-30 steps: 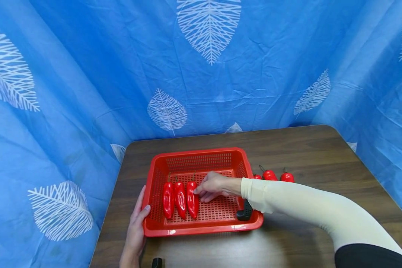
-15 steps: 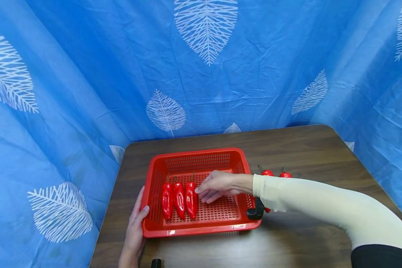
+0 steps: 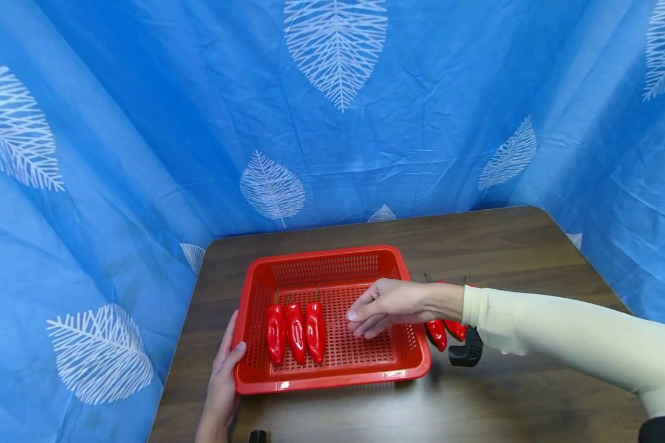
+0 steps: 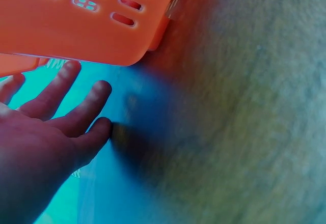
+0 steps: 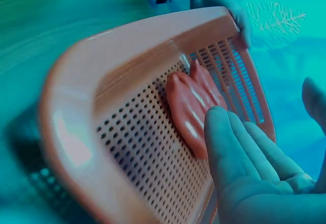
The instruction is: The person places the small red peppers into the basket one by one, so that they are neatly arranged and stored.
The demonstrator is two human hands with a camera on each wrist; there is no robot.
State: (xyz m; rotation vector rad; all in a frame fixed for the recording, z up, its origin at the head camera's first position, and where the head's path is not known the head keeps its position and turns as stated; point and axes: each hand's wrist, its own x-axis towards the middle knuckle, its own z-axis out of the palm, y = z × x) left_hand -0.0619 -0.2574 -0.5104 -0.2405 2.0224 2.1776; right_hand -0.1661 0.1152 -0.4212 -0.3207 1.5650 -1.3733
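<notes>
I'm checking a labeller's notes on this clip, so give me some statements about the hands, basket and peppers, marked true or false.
1. Three red peppers lie side by side in the red basket. True.
2. The right hand is over the basket. True.
3. That hand grips a pepper. False: it holds nothing.
4. The left hand is at the basket's left end. True.
5. Every pepper is in the basket. False: other peppers lie on the table to its right.
</notes>
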